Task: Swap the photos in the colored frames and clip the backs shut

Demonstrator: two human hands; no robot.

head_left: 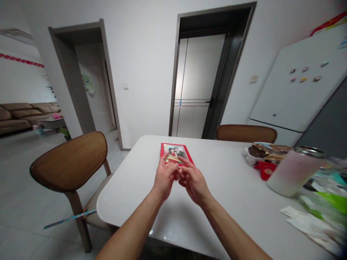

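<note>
two hands, left [165, 177] and right [195, 177], met at their thumbs and curled fingers; whether either grip pinched anything could not be told. the red-bordered couple picture [176, 153] lay on the white surface [222, 173], straight ahead, about equally near both, its long axis unclear.

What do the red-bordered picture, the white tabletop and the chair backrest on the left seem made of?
The red-bordered picture: possibly card or plastic; flat, plain border, finish unclear. The white tabletop: smooth, glossy, perhaps stone or glass; bright glints on its near edge. The chair backrest: likely wood, satin; brown with streaked grain.
</note>
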